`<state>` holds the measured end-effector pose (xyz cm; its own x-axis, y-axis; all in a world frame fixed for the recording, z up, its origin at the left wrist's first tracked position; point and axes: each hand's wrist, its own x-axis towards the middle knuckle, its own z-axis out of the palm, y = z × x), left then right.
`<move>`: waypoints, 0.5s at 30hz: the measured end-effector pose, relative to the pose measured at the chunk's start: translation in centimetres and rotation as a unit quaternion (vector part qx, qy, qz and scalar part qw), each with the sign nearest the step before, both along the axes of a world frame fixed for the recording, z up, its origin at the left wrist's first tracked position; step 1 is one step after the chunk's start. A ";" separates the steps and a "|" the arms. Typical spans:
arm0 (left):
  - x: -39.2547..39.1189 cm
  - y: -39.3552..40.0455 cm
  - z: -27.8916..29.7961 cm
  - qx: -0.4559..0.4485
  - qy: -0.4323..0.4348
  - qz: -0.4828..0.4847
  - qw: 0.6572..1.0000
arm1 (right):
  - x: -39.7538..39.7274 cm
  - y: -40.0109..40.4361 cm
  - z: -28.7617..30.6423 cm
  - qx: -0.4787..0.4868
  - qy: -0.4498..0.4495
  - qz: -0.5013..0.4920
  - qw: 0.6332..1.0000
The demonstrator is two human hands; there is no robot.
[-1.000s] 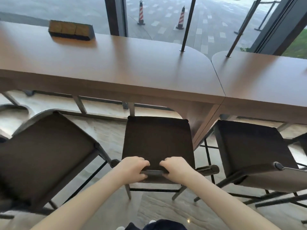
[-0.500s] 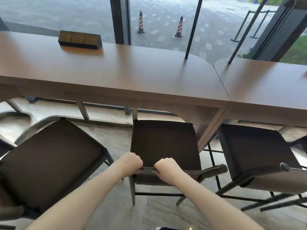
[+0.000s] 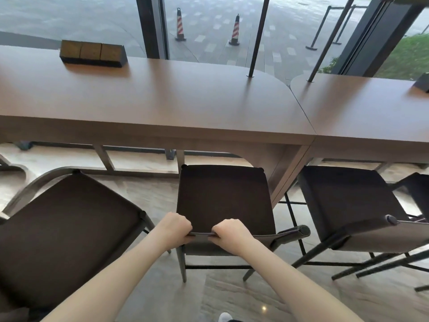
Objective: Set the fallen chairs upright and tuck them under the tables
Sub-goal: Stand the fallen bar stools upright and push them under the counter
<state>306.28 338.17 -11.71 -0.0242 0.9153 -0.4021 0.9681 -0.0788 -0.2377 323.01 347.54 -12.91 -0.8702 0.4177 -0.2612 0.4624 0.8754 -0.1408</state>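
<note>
While both hands, left (image 3: 174, 228) and right (image 3: 228, 231), stay clenched on the chair's (image 3: 224, 201) backrest, I'd push straight toward the desk (image 3: 162, 108). Keep it square, clear of the desk's leg panel (image 3: 289, 173) beside it.

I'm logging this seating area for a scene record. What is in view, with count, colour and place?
tables: two, brown, side by side along the window.
chairs: three whole plus part of a fourth at far right, dark brown seats, upright in front of the tables.
block: one, tan and black, far left on the left table.
traffic cones: two, red and white, outside.
left hand: on the middle chair's backrest.
right hand: on the same backrest.
</note>
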 end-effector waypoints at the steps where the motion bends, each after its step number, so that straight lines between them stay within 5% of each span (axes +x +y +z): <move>1: 0.0 0.0 -0.1 0.008 -0.010 0.007 1.000 | 0.5 0.1 -0.2 -0.006 0.009 -0.010 1.000; 7: 1.3 0.6 0.1 0.044 -0.089 0.053 0.994 | 5.5 2.4 0.0 -0.008 0.024 -0.066 0.997; 15: 7.1 3.9 -0.7 0.061 -0.203 0.056 0.976 | 12.3 6.4 1.2 0.084 -0.084 -0.070 0.990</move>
<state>313.41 342.06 -12.45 0.0116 0.9575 -0.2881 0.9855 0.0378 0.1656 335.27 353.90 -11.75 -0.7507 0.5813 -0.3139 0.5855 0.8055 0.0914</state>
